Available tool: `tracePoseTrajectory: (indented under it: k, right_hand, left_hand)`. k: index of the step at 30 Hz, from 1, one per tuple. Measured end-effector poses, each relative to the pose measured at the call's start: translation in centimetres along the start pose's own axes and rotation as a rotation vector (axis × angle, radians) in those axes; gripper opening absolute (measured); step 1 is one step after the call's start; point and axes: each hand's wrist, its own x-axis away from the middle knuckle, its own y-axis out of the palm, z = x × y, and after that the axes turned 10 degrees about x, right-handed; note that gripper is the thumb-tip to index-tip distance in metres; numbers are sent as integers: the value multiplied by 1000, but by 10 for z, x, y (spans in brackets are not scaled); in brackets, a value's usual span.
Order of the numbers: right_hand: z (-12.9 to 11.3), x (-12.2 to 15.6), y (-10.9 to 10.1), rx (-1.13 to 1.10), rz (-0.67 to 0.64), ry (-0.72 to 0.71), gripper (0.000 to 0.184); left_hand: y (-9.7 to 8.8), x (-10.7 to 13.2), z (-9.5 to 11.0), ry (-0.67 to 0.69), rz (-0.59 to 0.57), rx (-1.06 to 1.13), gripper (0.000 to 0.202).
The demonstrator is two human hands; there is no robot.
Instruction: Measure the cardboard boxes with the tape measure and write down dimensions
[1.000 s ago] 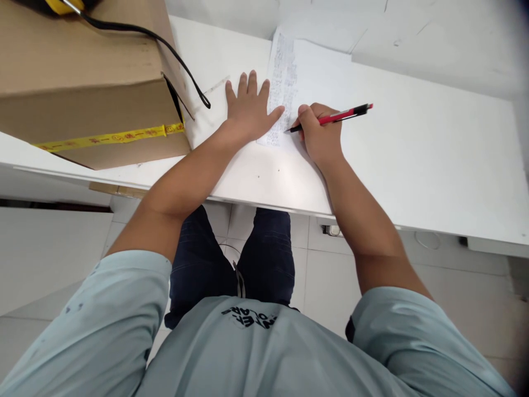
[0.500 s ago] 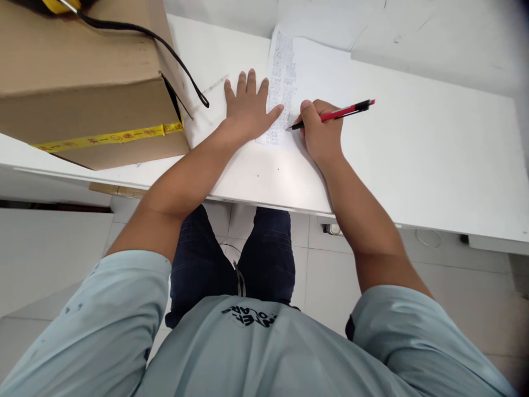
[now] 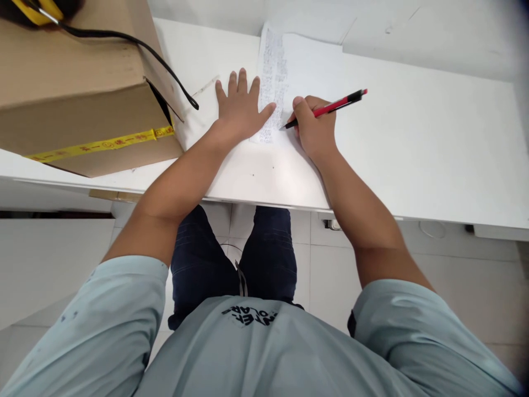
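Observation:
My right hand (image 3: 314,125) grips a red and black pen (image 3: 336,105), its tip down at the lower part of a white sheet of paper (image 3: 312,60). Columns of small handwriting run down the left part of the sheet; its right part looks blank where it shows. Flat, with fingers spread, my left hand (image 3: 242,110) lies at the sheet's left edge, the thumb reaching onto the written columns. Some of the lower right of the paper is hidden behind my right hand.
A cardboard box (image 3: 78,124) with yellow printed tape stands on the white table (image 3: 430,138) at the left. On it lies a black and yellow object (image 3: 41,11), its black strap (image 3: 165,63) hanging over the box's side. A wall runs behind the table.
The view has shifted a little, so the table and box appear slightly further left. The pen is a bit more tilted, and its tip stays near the writing. My left hand keeps its place on the paper.

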Motion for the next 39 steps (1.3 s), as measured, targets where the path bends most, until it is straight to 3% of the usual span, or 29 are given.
tracePoseTrajectory:
  k: [6,23,31,36,39]
  right_hand:
    - [3,-2,2,-25,14,-9,57]
    - [5,-2,5,-55,44,-3,56]
    - [4,-4,9,-67,72,-14,55]
    - [-15,3,10,-93,107,61,50]
    - [-24,8,10,-125,104,124,45]
  left_hand:
    - [-3,2,0,54,18,26,86]
    - [-4,3,-2,-60,-47,103,90]
    - [1,-4,-5,-24,-24,-19,120]
    - [-3,2,-8,-14,9,-104,93]
    - [-6,6,-10,-8,14,-116,89]
